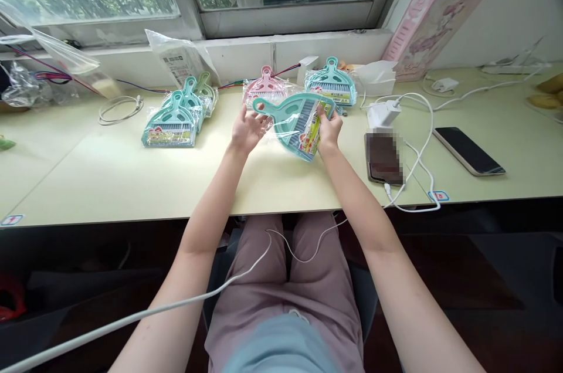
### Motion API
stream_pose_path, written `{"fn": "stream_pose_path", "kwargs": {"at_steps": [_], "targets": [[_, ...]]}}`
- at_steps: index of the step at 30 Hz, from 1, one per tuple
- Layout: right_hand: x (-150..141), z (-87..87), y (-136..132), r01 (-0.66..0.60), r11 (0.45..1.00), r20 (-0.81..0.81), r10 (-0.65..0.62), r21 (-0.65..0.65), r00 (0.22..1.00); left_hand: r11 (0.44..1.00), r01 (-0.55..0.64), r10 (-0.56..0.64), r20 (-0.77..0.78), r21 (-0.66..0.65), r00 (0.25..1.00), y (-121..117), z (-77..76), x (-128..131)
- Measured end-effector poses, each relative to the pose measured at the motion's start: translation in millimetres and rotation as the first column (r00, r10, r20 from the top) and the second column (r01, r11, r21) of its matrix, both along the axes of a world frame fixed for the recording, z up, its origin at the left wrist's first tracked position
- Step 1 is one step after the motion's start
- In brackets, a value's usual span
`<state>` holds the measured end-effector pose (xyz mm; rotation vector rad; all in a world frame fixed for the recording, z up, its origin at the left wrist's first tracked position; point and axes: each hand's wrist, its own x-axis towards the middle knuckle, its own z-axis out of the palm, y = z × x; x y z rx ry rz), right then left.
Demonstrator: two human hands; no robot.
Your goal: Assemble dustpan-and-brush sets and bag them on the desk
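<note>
A teal mini dustpan and brush set in clear wrap is held up over the table, tilted, its handle toward the left. My right hand grips its brush end by the label. Beside the handle, my left hand is palm up with fingers spread, near or touching the loose wrap; contact is hard to make out. Behind them lie a pink wrapped dustpan set and another teal set. To the left is an overlapping pile of teal dustpan sets, with an olive-green one at its back.
Right of my hands are a phone on a white charging cable, a charger and a second phone. A pink box stands in the back right corner. A white cable crosses my lap.
</note>
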<state>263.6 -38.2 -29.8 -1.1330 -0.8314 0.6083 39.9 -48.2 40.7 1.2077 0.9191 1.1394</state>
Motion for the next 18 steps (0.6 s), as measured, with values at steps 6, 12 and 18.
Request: {"fn": "stream_pose_path", "kwargs": {"at_steps": [6, 12, 18], "targets": [[-12.7, 10.9, -8.3, 0.010, 1.000, -0.154, -0.007, 0.021, 0.988, 1.000, 0.006, -0.008, 0.069, 0.030, 0.998, -13.0, -3.0, 15.8], [-54.9, 13.7, -26.3, -0.023, 1.000, -0.271, 0.028, 0.019, 0.962, 0.959, 0.262, -0.222, 0.288, -0.109, 0.932, -32.7, -27.8, 57.7], [-41.6, 18.4, -23.9, 0.042, 0.999, -0.361, -0.031, 0.023, 0.932, 0.894, 0.448, -0.425, 0.259, -0.034, 0.867, -39.9, -36.0, 78.5]]}}
